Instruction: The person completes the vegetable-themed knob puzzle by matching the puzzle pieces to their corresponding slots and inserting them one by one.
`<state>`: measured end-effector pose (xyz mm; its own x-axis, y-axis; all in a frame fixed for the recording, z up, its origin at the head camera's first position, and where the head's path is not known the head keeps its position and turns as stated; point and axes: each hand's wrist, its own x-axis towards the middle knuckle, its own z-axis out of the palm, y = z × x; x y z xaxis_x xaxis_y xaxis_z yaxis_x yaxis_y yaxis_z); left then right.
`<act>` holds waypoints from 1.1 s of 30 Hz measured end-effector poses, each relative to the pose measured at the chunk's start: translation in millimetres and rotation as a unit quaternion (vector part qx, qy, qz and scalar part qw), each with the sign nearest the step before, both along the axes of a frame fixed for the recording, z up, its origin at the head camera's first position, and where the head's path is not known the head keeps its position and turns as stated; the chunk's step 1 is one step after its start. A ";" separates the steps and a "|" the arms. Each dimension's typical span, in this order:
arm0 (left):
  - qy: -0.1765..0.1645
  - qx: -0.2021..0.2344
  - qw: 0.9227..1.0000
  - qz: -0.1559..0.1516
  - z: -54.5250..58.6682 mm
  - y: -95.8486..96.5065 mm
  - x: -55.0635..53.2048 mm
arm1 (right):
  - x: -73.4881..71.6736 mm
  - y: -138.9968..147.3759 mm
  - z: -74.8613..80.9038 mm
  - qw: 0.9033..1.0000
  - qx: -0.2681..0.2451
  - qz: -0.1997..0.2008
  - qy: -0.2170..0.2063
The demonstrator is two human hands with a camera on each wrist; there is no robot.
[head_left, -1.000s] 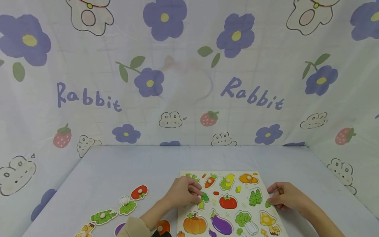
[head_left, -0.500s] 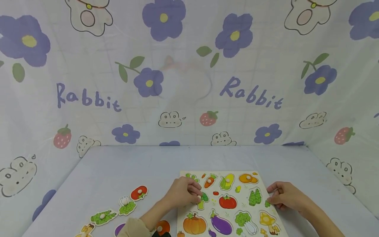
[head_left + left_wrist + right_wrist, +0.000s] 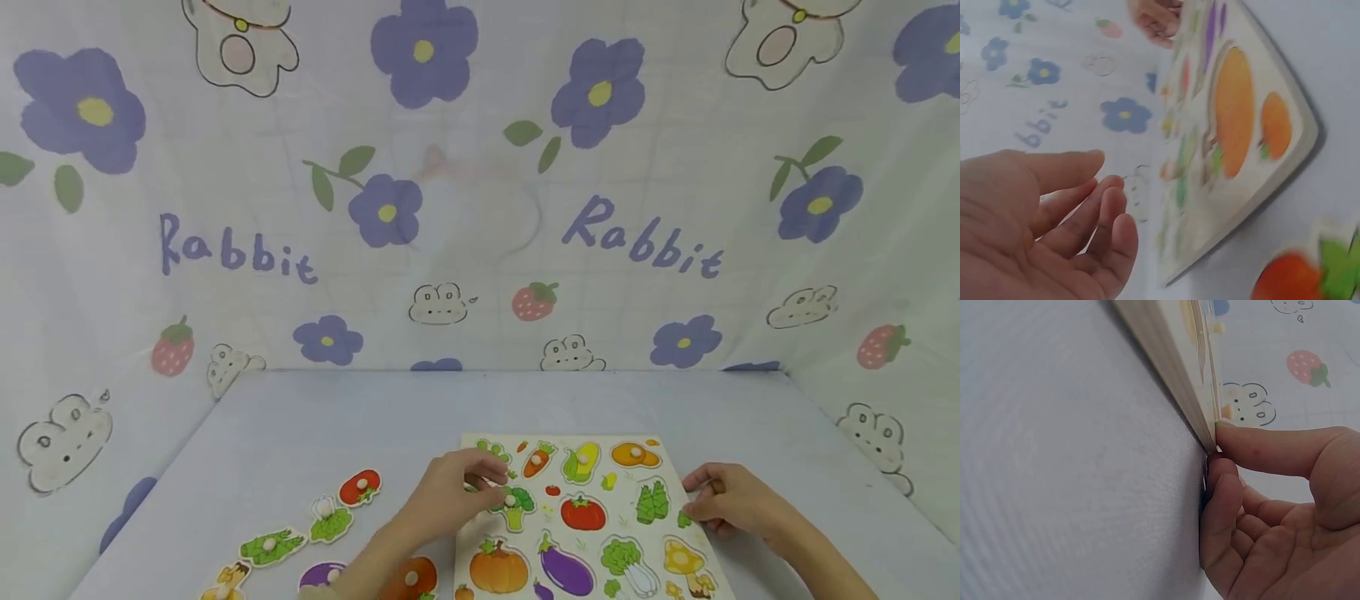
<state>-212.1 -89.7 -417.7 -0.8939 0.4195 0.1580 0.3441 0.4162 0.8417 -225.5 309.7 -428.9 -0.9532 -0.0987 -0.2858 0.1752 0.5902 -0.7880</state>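
Note:
A white vegetable puzzle board point(image 3: 622, 508) lies on the table in the head view. My left hand point(image 3: 450, 496) hovers over its left edge beside the knobbed broccoli piece point(image 3: 515, 521), which sits in its slot. Thumb and fingers are apart and hold nothing, as the left wrist view confirms. Knobbed carrot point(image 3: 536, 462), corn point(image 3: 583, 462) and potato point(image 3: 634, 455) pieces sit along the far row; the pea picture point(image 3: 491, 448) is partly covered by my left hand. My right hand point(image 3: 738, 500) pinches the board's right edge point(image 3: 1166, 362) between thumb and fingers.
Loose knobbed pieces lie left of the board: a tomato point(image 3: 361, 487), a cabbage point(image 3: 330, 525), a green bundle point(image 3: 272, 547), a mushroom point(image 3: 225, 581), an eggplant point(image 3: 321, 574) and an orange-red piece point(image 3: 420, 575) partly behind my left forearm. A printed curtain point(image 3: 480, 308) stands behind the table.
My left thumb and fingers have parted from the broccoli's knob, which now shows uncovered, and the hand has shifted slightly left. My right hand stays at the board's edge. The view has shifted slightly.

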 end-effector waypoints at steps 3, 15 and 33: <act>0.019 -0.014 1.000 -0.003 16.6 -20.3 4.9 | -0.8 -0.5 -0.3 1.000 0.000 -0.009 -0.001; 0.012 -0.035 0.999 0.029 38.5 -139.3 -16.6 | -4.5 -2.1 0.5 1.000 0.005 -0.006 -0.005; -0.114 -0.010 0.993 -0.022 -3.3 -182.7 -34.5 | -0.9 1.1 4.7 1.000 -0.002 0.008 -0.012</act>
<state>-246.6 -272.4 -421.0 -0.8866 0.4592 -0.0553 0.1631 0.4222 0.8917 -226.4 310.8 -424.2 -0.9444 -0.1151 -0.3079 0.1846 0.5892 -0.7866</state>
